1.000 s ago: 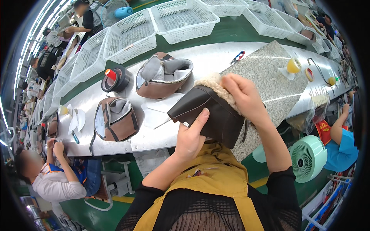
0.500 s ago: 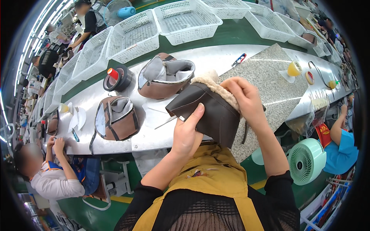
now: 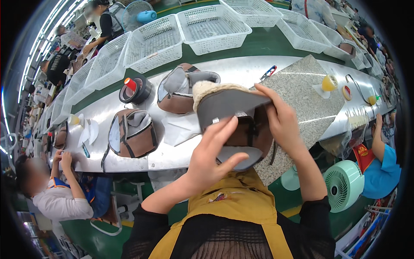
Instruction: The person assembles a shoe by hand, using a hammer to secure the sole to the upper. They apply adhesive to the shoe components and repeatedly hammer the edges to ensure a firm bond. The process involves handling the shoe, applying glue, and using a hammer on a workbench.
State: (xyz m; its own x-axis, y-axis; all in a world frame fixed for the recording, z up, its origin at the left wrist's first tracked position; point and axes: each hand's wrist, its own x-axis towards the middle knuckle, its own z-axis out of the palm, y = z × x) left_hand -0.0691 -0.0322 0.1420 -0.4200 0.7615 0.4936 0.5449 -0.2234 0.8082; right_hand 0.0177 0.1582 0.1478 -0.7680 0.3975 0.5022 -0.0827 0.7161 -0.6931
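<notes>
Over the near edge of the table I have a dark brown boot upper point(image 3: 233, 105), its grey inner side turned up and cream fleece trim point(image 3: 209, 89) along its far edge. My right hand point(image 3: 282, 123) grips its right side, fingers over the edge. My left hand point(image 3: 213, 157) lies against the opening with fingers stretched and thumb apart. A small white tag point(image 3: 215, 120) shows near its fingertips. Left of the upper is a folded white sheet point(image 3: 179, 130). Two lighter brown uppers with grey linings, a nearer one point(image 3: 131, 134) and a farther one point(image 3: 174, 98), stand on the table.
A black tape roll point(image 3: 141, 93) holds a red-capped item point(image 3: 130, 83). Red-and-blue snips point(image 3: 268, 72) lie beside a speckled stone slab point(image 3: 308, 84). White plastic baskets point(image 3: 211, 38) line the far side. A co-worker point(image 3: 64, 194) sits at left; a green fan point(image 3: 343, 185) stands at right.
The boot upper has been turned over, from its brown outside to its grey inside. My left hand has opened from its grip; my right hand has moved from the fleece to the side edge.
</notes>
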